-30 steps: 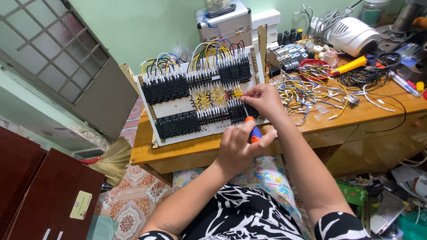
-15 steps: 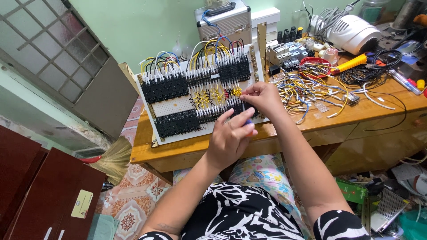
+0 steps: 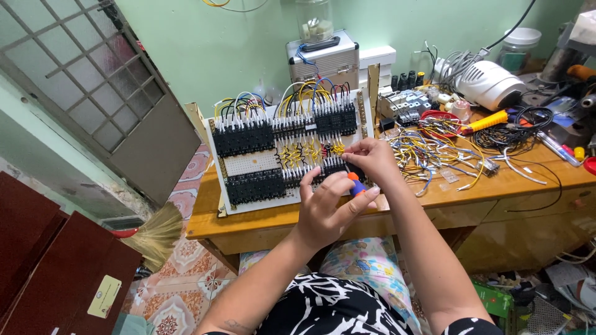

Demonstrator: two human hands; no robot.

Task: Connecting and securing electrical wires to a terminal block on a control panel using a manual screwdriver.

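A white perforated panel (image 3: 261,162) leans on the wooden desk, carrying rows of black relay blocks (image 3: 245,138) with yellow, blue and black wires. My left hand (image 3: 329,208) is closed around a screwdriver with an orange and blue handle (image 3: 356,184), its tip pointing at the lower row of blocks. My right hand (image 3: 371,158) pinches something small at the lower right blocks, beside the screwdriver's tip; what it holds is hidden by the fingers.
A heap of loose coloured wires (image 3: 434,152) lies right of the panel, with a yellow-handled tool (image 3: 487,121) and a white device (image 3: 490,84) behind. A silver case (image 3: 323,59) stands at the wall. A straw broom (image 3: 155,232) leans left of the desk (image 3: 248,220).
My left hand has risen with the screwdriver closer to the panel's lower row. My right hand stays at the same blocks.
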